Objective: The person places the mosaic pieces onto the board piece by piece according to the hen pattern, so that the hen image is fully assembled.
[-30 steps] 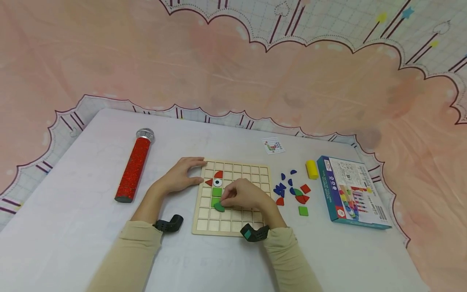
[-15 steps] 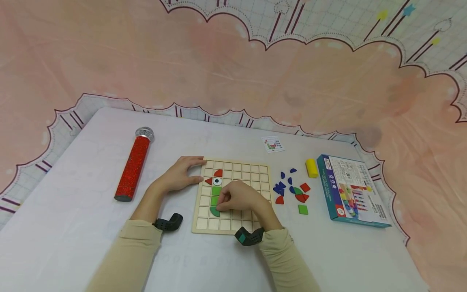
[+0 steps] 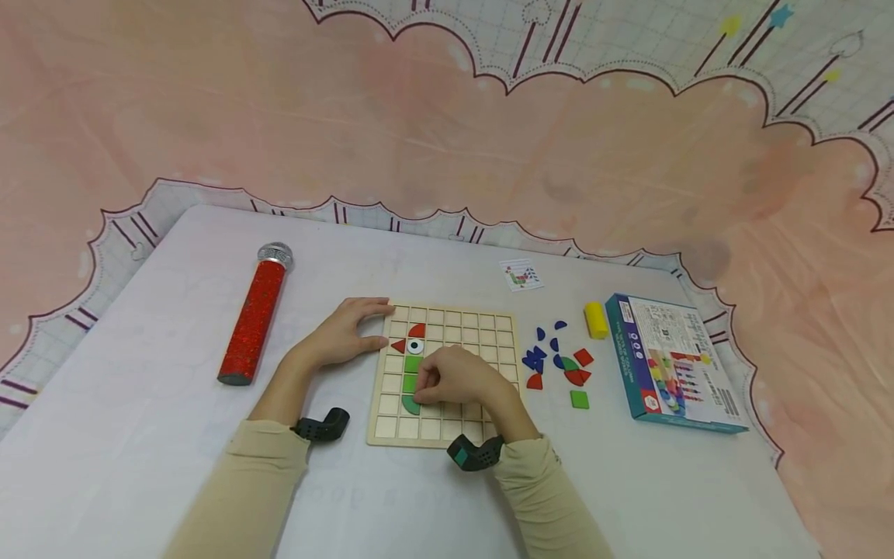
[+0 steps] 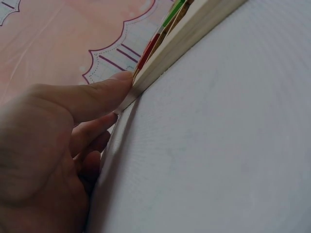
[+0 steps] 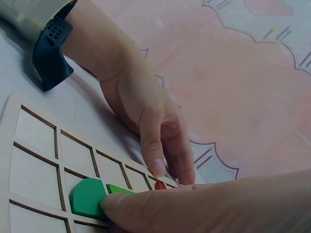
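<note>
Right hand [image 3: 457,380]: fingers curled down over the wooden grid board [image 3: 499,330], fingertips pressing on the green quarter-round piece [image 3: 410,404]; in the right wrist view a fingertip [image 5: 114,203] rests against this piece's edge.
Green quarter-round piece: sits in a cell of the board's left part, in the row second from the near edge, directly below two green squares [image 3: 412,373].
Left hand [image 3: 342,335]: fingers straight and relaxed, laid flat on the table, thumb and fingertips touching the board's far left corner; it grips nothing.
Board contents: a red triangle, a red quarter-round and a white eye piece [image 3: 415,347] above the green squares.
Loose pieces [image 3: 559,365]: blue, red and green shapes on the table [image 3: 174,310] just right of the board.
Yellow block [image 3: 596,320]: beside the puzzle box [image 3: 670,365].
Pattern card [image 3: 521,276]: beyond the board.
Red glitter microphone [image 3: 254,314]: lying well left of the board.
</note>
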`<state>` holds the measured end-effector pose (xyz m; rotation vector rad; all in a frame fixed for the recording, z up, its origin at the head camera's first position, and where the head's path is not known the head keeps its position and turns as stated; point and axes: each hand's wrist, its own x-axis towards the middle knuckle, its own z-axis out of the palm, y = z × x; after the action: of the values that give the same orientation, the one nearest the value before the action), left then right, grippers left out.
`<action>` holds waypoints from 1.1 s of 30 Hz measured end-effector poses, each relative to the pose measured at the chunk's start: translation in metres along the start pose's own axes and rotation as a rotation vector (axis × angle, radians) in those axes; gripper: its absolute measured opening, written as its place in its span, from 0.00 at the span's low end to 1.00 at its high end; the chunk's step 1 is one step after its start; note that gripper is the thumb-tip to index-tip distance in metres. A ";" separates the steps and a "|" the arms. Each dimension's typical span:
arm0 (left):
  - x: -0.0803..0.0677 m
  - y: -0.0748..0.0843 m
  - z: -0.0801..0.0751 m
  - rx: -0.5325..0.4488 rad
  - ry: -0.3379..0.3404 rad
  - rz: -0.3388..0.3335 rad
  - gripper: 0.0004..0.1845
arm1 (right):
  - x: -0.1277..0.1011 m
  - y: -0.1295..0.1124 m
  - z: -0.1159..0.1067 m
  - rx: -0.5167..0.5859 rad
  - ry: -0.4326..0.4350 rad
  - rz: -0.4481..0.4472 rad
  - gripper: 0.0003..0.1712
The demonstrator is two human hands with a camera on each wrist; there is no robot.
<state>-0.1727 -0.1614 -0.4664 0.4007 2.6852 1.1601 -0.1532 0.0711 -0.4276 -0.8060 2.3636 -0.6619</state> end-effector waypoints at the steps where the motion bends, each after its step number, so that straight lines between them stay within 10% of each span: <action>1: 0.000 0.000 0.000 0.000 0.000 0.000 0.31 | 0.000 0.000 0.000 -0.004 -0.001 0.000 0.07; 20: 0.000 -0.001 0.002 -0.027 0.016 -0.005 0.30 | -0.007 0.002 -0.010 -0.003 0.072 -0.035 0.09; 28: -0.001 0.001 0.007 -0.034 0.028 0.005 0.31 | -0.050 0.063 -0.051 0.123 0.387 -0.007 0.15; 33: -0.004 0.000 0.004 -0.039 0.039 0.008 0.31 | -0.093 0.107 -0.062 0.130 0.375 0.090 0.19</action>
<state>-0.1682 -0.1599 -0.4690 0.3874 2.6918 1.2331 -0.1721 0.2239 -0.4151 -0.5521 2.6347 -0.9892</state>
